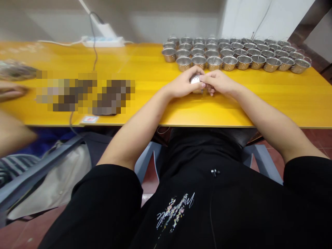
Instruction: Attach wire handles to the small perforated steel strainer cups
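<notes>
Above the yellow table [282,100], a small perforated metal basket [195,80] is held between my two hands. My left hand [183,83] wraps round it from the left, its fingers curled over the far side. On the right, my right hand [220,82] is closed, its thumb and fingertips at the basket's right side. A thin bit of wire seems to show under the fingers, but blur hides its details. Just beyond my hands stand several rows of similar metal baskets [214,63], upright, many with thin wire handles.
A white power strip [103,42] lies at the back left, its dark cable [94,52] crossing the table. Two pixelated dark items [111,98] lie left of me. Another person's hand [11,90] reaches in at far left, near a blurred heap [17,70].
</notes>
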`<state>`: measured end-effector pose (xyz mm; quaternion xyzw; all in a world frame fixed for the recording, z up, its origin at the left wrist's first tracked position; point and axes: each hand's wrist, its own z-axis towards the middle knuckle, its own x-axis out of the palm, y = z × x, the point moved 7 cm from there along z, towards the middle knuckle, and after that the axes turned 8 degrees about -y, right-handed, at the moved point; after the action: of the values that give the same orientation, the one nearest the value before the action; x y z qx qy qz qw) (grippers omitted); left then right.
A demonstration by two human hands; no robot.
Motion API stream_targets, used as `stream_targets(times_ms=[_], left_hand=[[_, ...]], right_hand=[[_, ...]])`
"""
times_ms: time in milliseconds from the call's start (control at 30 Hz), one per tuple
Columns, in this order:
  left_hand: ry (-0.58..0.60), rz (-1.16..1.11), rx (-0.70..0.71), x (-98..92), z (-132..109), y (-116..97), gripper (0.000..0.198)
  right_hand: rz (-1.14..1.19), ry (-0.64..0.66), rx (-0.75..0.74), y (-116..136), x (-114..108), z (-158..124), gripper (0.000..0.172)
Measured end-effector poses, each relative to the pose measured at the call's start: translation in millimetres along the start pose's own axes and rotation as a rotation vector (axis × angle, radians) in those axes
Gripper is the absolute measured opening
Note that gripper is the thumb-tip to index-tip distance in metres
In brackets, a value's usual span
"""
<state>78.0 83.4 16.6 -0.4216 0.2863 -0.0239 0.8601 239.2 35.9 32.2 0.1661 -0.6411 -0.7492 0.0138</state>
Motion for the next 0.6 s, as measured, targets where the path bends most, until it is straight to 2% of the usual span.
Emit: stream_targets(times_ms=[300, 433, 600], left_hand=[[-0.032, -0.059, 0.030, -2.5, 1.0, 2.1, 0.085], [-0.074, 0.008, 0.027, -7.7, 0.9, 1.1, 0.083], [-0.059, 0.012, 0.023, -8.0, 0.6, -0.2, 0.084]], right_hand=[[0.027, -0.011, 0.069, 1.4, -0.6, -2.1, 0.053], [0.039, -0.020, 0.080, -1.6, -0.7, -0.7, 0.047], [0.039, -0.018, 0.067, -3.3, -1.0, 1.1, 0.044]])
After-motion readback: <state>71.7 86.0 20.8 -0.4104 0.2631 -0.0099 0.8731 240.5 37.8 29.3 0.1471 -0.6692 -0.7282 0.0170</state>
